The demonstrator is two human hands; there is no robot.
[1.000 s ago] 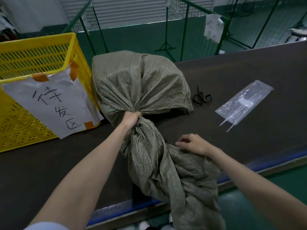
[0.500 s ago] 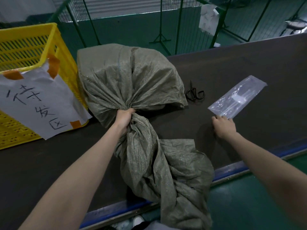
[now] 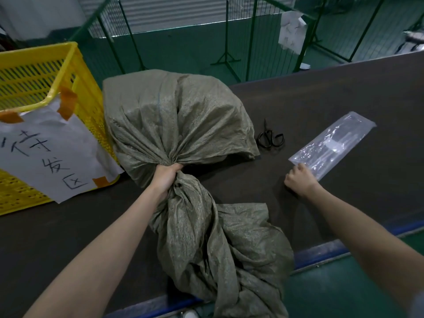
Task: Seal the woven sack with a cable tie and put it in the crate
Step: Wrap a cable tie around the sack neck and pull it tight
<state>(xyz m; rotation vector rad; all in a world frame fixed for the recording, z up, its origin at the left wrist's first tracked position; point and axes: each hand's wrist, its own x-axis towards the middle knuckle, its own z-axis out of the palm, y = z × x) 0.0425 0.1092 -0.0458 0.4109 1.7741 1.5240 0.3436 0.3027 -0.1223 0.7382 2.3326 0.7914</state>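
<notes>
Sacking of grey-green weave, the woven sack [image 3: 181,118], lies bulging on the dark tabletop [image 3: 332,92], and everything else is placed from it. The left hand [image 3: 166,175] is clenched tight around its gathered neck, and the loose mouth spills from that fist toward the person and over the tabletop's blue edge. Touching the sack's left side stands the yellow crate [image 3: 34,72], a taped paper sign [image 3: 46,154] on its front. Right of the sack lie black scissors [image 3: 270,138]; farther right, a clear plastic packet [image 3: 332,145], whose near corner the right hand [image 3: 299,181] pinches with curled fingers.
</notes>
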